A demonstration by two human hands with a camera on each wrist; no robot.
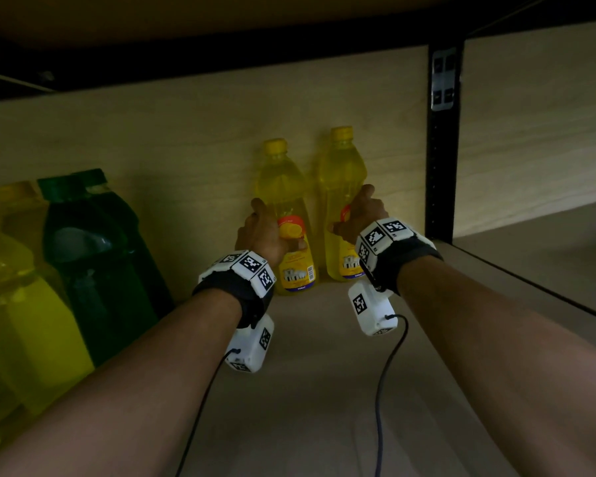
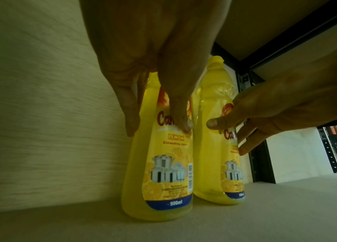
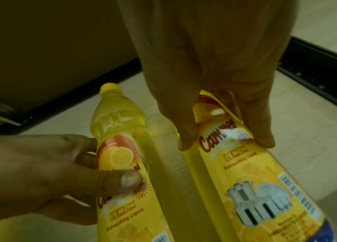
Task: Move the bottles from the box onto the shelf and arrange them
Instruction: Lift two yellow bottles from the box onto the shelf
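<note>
Two yellow lemon dishwashing bottles stand upright side by side on the shelf board [image 1: 307,373], close to the wooden back panel. My left hand [image 1: 262,228] grips the left bottle [image 1: 283,180] at its upper label, thumb on the front and fingers round its left side. My right hand [image 1: 362,211] grips the right bottle [image 1: 341,160] at the same height. The left wrist view shows my left hand [image 2: 159,78] on the left bottle [image 2: 163,172], with the right bottle [image 2: 211,155] just beside it. The right wrist view shows my right hand [image 3: 215,73] round the right bottle [image 3: 246,180].
Dark green bottles [image 1: 93,263] and larger yellow bottles [image 1: 14,304] stand in a row at the left of the shelf. A black shelf upright [image 1: 443,149] rises just right of the two bottles. The upper shelf hangs low overhead.
</note>
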